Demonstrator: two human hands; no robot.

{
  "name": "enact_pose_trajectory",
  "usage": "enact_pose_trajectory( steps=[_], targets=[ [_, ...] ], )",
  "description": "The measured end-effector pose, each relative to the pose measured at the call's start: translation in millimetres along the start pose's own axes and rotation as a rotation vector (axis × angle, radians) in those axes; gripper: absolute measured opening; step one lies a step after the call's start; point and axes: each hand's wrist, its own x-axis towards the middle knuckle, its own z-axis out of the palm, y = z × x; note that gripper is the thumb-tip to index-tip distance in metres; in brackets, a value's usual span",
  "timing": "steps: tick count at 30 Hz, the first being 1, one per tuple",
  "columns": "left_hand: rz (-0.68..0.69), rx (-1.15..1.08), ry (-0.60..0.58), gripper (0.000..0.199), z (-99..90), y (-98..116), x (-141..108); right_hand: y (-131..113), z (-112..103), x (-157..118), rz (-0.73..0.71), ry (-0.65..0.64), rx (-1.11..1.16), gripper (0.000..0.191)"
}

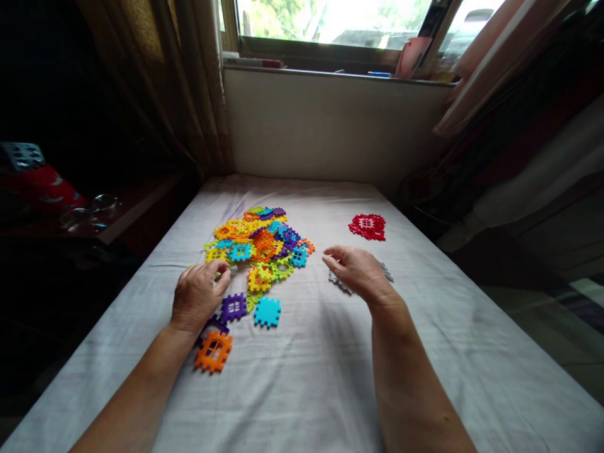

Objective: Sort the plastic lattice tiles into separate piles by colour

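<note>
Your right hand [356, 272] hides much of the grey pieces [340, 282] right of centre; its grip is slightly parted and looks empty. Your left hand [199, 294] curls palm-down, left of centre, beside the coloured pile [263, 244]. A pale piece [233, 268] at its fingertips is mostly concealed; whether that grip holds it, you cannot tell. The pink container [412, 56], upper right, conceals its contents.
</note>
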Motion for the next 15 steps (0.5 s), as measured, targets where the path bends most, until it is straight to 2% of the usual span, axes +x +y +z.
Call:
enact_pose_trajectory(
  steps=[3,5,9,11,13,15],
  targets=[
    [-0.097,-0.173,0.098,0.03,0.1,1.0,1.0,-23.0,14.5,-1.5,-0.126,0.003,0.053,0.026],
    [-0.155,-0.353,0.12,0.031,3.2,4.0,1.0,-41.0,30.3,-3.5,-0.189,-0.007,0.14,0.026],
    [-0.206,-0.757,0.061,0.039,13.7,14.6,-0.7,-74.7,63.8,-10.9,-0.201,-0.032,0.42,0.034],
    [-0.21,-0.881,0.022,0.042,18.1,21.1,-2.4,-85.5,74.1,-13.9,-0.175,-0.059,0.548,0.027],
    [-0.198,-0.916,-0.021,0.043,21.0,26.2,-4.3,-88.6,77.3,-13.5,-0.166,-0.077,0.629,0.015],
    [-0.155,-0.855,-0.073,0.044,23.0,28.2,-6.0,-81.4,73.6,-9.1,-0.165,-0.068,0.66,0.012]
  ],
)
